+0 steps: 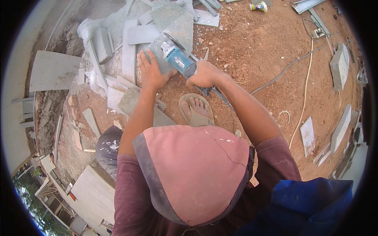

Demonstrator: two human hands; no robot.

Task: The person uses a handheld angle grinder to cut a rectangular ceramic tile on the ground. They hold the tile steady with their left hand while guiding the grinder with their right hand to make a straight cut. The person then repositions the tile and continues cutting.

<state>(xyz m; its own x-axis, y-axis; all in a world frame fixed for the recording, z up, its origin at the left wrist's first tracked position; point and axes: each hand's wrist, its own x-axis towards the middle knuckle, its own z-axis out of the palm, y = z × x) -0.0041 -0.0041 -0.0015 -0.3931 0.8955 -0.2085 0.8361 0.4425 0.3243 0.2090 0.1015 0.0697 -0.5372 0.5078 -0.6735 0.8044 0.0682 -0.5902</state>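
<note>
Gripping one blue angle grinder [179, 59] at 12 o'clock, right hand [204, 74] wraps its body; left hand [151, 72] flat, fingers spread, pressing one grey stone tile [157, 49]. One sandalled foot [196, 110] at centre.

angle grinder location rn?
Head view, upper centre: the blue angle grinder is gripped by the right hand, on the grey stone tile beside the left hand.

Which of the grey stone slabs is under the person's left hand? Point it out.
The grey stone slab directly ahead of the person, pressed flat by the left hand while the right hand holds the blue angle grinder on it. The other slabs lie untouched around it.
</note>
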